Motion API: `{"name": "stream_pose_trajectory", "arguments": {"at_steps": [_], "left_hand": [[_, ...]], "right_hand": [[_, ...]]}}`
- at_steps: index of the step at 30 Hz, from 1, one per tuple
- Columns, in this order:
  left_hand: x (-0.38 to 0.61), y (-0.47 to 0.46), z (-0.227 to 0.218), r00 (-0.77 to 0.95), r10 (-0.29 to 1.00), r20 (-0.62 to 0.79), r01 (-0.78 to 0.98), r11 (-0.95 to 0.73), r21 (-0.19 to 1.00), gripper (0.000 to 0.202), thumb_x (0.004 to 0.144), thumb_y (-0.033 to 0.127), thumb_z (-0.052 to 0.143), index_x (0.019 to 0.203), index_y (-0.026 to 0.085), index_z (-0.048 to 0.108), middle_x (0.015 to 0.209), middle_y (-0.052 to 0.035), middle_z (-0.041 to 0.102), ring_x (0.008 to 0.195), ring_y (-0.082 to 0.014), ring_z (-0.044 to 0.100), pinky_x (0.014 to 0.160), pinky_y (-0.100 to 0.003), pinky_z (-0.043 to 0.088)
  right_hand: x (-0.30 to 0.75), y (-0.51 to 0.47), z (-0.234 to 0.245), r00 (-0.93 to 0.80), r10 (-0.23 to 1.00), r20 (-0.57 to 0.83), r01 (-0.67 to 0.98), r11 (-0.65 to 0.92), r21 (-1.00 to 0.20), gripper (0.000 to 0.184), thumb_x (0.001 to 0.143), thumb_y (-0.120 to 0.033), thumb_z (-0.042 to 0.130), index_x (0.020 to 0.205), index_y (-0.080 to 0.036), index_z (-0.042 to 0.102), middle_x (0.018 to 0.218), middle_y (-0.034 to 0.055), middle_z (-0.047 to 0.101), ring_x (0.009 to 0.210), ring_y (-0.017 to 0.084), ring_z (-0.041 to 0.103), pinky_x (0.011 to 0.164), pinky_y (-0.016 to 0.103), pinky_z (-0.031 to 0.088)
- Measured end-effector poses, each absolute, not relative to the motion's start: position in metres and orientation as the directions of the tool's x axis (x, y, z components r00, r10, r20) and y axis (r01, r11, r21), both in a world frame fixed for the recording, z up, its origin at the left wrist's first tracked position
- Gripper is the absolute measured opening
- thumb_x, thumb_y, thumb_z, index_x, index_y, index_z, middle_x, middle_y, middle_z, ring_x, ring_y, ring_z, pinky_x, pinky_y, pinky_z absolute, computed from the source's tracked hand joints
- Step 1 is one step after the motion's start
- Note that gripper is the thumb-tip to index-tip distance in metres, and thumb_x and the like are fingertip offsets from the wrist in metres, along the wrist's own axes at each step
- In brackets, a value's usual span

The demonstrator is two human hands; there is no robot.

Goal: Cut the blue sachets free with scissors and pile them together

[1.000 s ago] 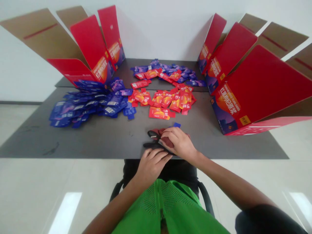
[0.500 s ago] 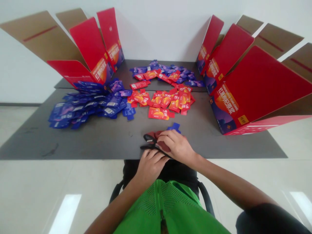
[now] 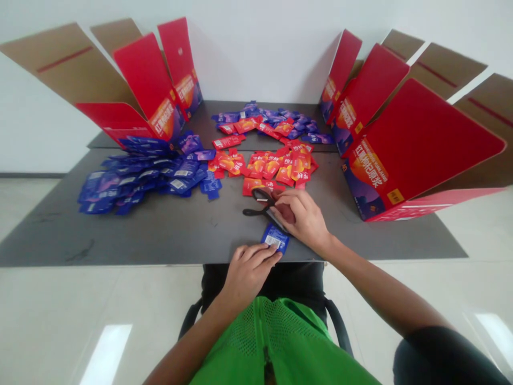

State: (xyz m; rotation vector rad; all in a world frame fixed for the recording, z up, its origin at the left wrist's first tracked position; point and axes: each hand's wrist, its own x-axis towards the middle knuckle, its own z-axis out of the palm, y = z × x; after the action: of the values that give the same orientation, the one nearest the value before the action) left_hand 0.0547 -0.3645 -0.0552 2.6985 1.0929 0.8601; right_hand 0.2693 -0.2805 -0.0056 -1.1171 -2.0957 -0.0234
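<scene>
My right hand [image 3: 302,216] is closed round a pair of scissors [image 3: 262,206] with dark red and black handles, lifted a little above the dark grey table [image 3: 160,230]. My left hand [image 3: 248,270] rests at the table's near edge, fingertips pressed on a small blue sachet [image 3: 274,238] lying just below the scissors. A loose pile of red sachets [image 3: 276,163] lies directly beyond the scissors.
A heap of blue sachets [image 3: 140,174] covers the left of the table, and mixed red and blue sachets [image 3: 268,120] lie at the back. Open red cartons stand at the left [image 3: 148,91] and right [image 3: 409,144]. I wear a green mesh vest [image 3: 276,342].
My right hand has carried the scissors away from me toward the red sachets. The blue sachet, earlier beyond that hand, now lies under my left fingertips at the near edge.
</scene>
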Motion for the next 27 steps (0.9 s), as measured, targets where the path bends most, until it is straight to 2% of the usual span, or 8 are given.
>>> {"name": "stream_pose_trajectory", "arguments": {"at_steps": [3,5,9,13,17,21,23,27], "left_hand": [[0.054,-0.365,-0.055,0.583,0.684,0.439,0.626,-0.722,0.293,0.02,0.1,0.022,0.065,0.117,0.027,0.075,0.111,-0.0005,0.078,0.107,-0.0205,0.065,0.09,-0.039,0.043],[0.054,-0.365,-0.055,0.587,0.685,0.431,0.627,-0.722,0.294,0.018,0.101,0.022,0.065,0.115,0.027,0.075,0.11,-0.0004,0.078,0.105,-0.0205,0.065,0.09,-0.04,0.043],[0.054,-0.364,-0.055,0.591,0.664,0.459,0.615,-0.738,0.276,0.026,0.102,0.023,0.063,0.127,0.027,0.071,0.124,-0.0016,0.076,0.114,-0.0193,0.064,0.092,-0.038,0.043],[0.054,-0.364,-0.057,0.583,0.678,0.447,0.628,-0.725,0.281,0.029,0.101,0.022,0.064,0.129,0.027,0.07,0.126,-0.001,0.075,0.116,-0.0196,0.064,0.094,-0.039,0.044],[0.054,-0.365,-0.057,0.58,0.685,0.44,0.628,-0.721,0.293,0.029,0.102,0.022,0.063,0.129,0.027,0.07,0.125,-0.0023,0.075,0.116,-0.0205,0.064,0.094,-0.039,0.044],[0.054,-0.366,-0.055,0.585,0.7,0.41,0.639,-0.709,0.299,0.019,0.101,0.022,0.064,0.115,0.027,0.075,0.114,-0.0017,0.077,0.111,-0.0222,0.065,0.095,-0.04,0.043],[0.054,-0.366,-0.055,0.593,0.698,0.401,0.636,-0.712,0.298,0.02,0.101,0.022,0.064,0.118,0.027,0.074,0.116,-0.0016,0.077,0.111,-0.0219,0.064,0.094,-0.04,0.043],[0.054,-0.366,-0.057,0.585,0.682,0.439,0.624,-0.724,0.294,0.029,0.102,0.022,0.064,0.13,0.027,0.068,0.128,-0.0013,0.074,0.118,-0.0213,0.063,0.095,-0.04,0.042]], "right_hand": [[0.25,-0.308,-0.013,-0.466,0.703,0.538,0.623,0.692,-0.364,0.019,0.1,-0.026,0.064,0.117,-0.025,0.057,0.119,0.0079,0.067,0.107,0.023,0.064,0.09,0.039,0.056],[0.247,-0.312,-0.021,-0.507,0.696,0.508,0.608,0.707,-0.361,0.018,0.1,-0.024,0.062,0.117,-0.024,0.058,0.118,0.0086,0.067,0.106,0.024,0.064,0.089,0.039,0.056],[0.267,-0.28,-0.029,-0.437,0.729,0.527,0.691,0.647,-0.322,0.015,0.1,-0.027,0.063,0.114,-0.024,0.06,0.114,0.0086,0.068,0.105,0.025,0.064,0.091,0.042,0.055],[0.29,-0.247,-0.018,-0.389,0.75,0.536,0.784,0.574,-0.234,0.011,0.102,-0.03,0.059,0.11,-0.023,0.063,0.112,0.0099,0.068,0.1,0.027,0.063,0.086,0.044,0.055],[0.276,-0.272,-0.006,-0.305,0.737,0.603,0.74,0.582,-0.336,0.015,0.101,-0.032,0.063,0.114,-0.026,0.061,0.117,0.0087,0.067,0.109,0.026,0.063,0.093,0.044,0.055],[0.251,-0.31,-0.014,-0.489,0.701,0.519,0.604,0.701,-0.378,0.017,0.101,-0.029,0.062,0.118,-0.027,0.059,0.121,0.0073,0.068,0.111,0.023,0.064,0.091,0.04,0.057],[0.252,-0.306,-0.023,-0.51,0.699,0.501,0.614,0.704,-0.357,0.016,0.102,-0.029,0.061,0.117,-0.026,0.059,0.12,0.0075,0.068,0.109,0.023,0.064,0.089,0.04,0.057],[0.287,-0.26,-0.026,-0.408,0.74,0.535,0.765,0.597,-0.242,0.013,0.102,-0.032,0.06,0.112,-0.023,0.061,0.114,0.0097,0.068,0.102,0.025,0.063,0.087,0.042,0.055]]}}
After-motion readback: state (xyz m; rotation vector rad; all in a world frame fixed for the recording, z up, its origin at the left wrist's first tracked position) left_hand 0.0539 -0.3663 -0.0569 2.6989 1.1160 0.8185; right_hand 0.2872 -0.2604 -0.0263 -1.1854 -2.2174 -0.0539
